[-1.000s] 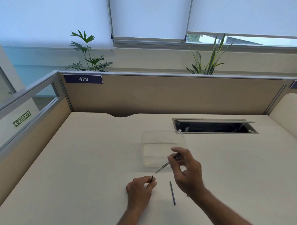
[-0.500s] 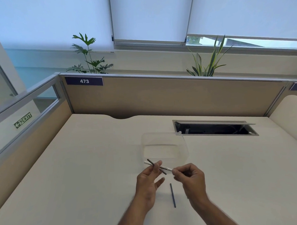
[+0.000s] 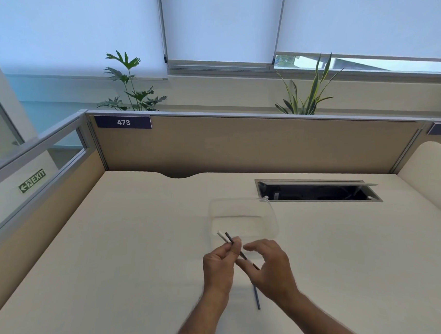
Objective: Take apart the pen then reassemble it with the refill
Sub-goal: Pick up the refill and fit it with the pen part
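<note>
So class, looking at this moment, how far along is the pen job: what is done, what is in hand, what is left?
Done: the pen looks apart, since a thin dark rod lies loose on the desk. In hand: the left hand pinches a white piece and a dark piece together; the right hand hovers open beside them. Left: fitting the parts together; which piece is the refill cannot be told.
</note>
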The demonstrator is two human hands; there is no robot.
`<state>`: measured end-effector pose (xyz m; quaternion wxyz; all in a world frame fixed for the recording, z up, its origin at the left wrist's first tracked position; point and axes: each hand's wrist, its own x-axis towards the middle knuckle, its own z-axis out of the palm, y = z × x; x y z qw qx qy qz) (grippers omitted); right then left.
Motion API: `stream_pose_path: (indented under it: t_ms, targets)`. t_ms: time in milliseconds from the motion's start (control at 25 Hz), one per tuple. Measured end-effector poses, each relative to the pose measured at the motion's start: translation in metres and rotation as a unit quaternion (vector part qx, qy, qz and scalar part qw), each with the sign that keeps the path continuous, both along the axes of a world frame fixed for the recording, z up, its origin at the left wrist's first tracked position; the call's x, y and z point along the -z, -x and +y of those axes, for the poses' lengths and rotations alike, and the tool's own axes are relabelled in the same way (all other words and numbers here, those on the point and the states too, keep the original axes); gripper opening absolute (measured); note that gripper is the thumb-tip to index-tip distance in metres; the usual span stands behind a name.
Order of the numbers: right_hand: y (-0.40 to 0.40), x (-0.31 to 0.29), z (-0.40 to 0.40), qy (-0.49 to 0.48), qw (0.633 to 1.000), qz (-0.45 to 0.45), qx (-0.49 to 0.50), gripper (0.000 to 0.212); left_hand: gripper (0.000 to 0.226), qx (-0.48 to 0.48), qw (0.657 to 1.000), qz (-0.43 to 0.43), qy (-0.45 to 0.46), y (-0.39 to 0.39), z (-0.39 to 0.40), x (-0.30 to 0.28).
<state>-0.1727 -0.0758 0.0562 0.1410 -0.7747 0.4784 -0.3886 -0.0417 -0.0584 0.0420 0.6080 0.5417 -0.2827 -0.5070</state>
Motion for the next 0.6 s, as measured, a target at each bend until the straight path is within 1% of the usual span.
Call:
stream_pose_path:
  t_ms: [80,160,280,360,400,480,520,600]
  targets:
    - [-0.005,-0.001,-0.001,0.005,1.0,0.003,0.002,0.018,0.016,0.012,1.0,-0.005,0.009,0.001,0.0,-0.001]
    - [-0.008,-0.001,-0.003,-0.009,1.0,-0.019,0.0,0.008,0.014,0.025,0.999,-0.017,0.022,0.002,0.0,-0.001]
    - [-0.009,-0.002,-0.007,-0.04,0.996,-0.073,-0.01,0.009,0.014,0.031,0.996,-0.069,0.048,-0.001,0.001,-0.003]
    - [-0.005,-0.002,-0.012,-0.044,0.994,-0.094,-0.012,0.01,0.01,0.002,0.99,-0.122,0.065,-0.007,-0.001,-0.002]
    - [-0.002,-0.002,-0.017,-0.039,0.995,-0.092,-0.008,0.013,0.018,-0.02,0.985,-0.155,0.068,-0.01,-0.002,-0.002]
    - [0.004,-0.001,-0.028,-0.026,0.998,-0.057,0.006,0.015,0.033,-0.057,0.971,-0.219,0.071,-0.016,-0.005,0.0]
    - [0.006,-0.002,-0.035,-0.021,0.999,-0.027,0.011,0.014,0.033,-0.069,0.966,-0.238,0.07,-0.018,-0.006,0.0]
    - [0.009,-0.004,-0.052,-0.015,0.998,0.053,0.019,0.012,0.029,-0.09,0.963,-0.244,0.066,-0.02,-0.007,0.001]
